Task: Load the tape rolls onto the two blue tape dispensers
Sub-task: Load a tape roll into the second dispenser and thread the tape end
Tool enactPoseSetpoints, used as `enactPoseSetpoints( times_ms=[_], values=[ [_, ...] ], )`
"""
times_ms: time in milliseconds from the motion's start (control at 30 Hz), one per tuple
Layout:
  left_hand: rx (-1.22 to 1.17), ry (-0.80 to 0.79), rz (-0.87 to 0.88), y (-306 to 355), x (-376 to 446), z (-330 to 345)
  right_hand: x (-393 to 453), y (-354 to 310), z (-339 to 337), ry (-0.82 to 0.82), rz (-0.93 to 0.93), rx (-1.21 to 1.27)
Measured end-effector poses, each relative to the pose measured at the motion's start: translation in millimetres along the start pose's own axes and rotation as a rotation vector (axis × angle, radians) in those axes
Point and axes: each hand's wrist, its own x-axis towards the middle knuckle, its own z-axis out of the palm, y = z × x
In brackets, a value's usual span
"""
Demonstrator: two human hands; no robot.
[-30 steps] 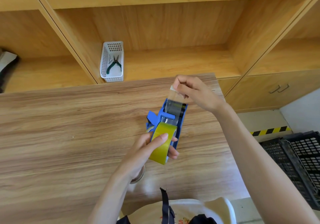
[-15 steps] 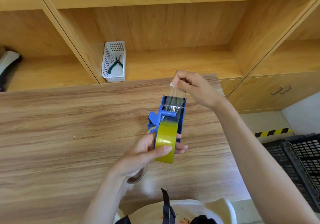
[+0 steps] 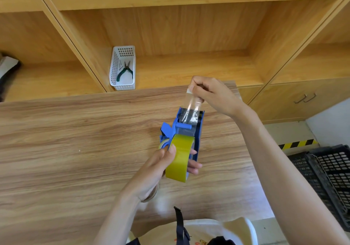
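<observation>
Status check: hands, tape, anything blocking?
Left hand grips yellow tape roll on blue dispenser. Right hand pinches tape end past cutter. Nothing in the way.

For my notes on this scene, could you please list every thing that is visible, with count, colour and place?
tape dispenser: one, blue, held above the table, near its right end
tape roll: one, yellow-green, mounted on the dispenser
tape strip: one, clear, pulled past the dispenser's front edge
table: one, wood grain, across the middle
basket: one, white, on the shelf behind the table
pliers: one, green handles, inside the basket
shelf unit: one, light wood, at the back
crates: black, on the floor at right; count unclear
left hand: holds the roll and dispenser
right hand: pinches the strip's end
</observation>
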Motion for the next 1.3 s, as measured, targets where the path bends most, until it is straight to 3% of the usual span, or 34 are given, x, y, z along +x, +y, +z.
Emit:
enactPoseSetpoints(
  times_ms=[567,867,1100,1300],
  values=[
    [0.071,0.008,0.097,-2.2,-3.0,-0.2,4.4,26.1,4.1,-0.158,0.203,0.111],
    [0.103,0.014,0.104,-5.9,-0.5,2.1,-12.1,43.3,43.6,-0.320,0.548,0.632],
    [0.093,0.033,0.080,-9.4,3.2,6.6,-29.1,42.9,64.0,-0.194,0.587,1.152],
    [0.071,0.099,0.083,-15.7,6.7,7.4,-37.8,39.2,77.7,0.002,0.550,1.313]
  ],
)
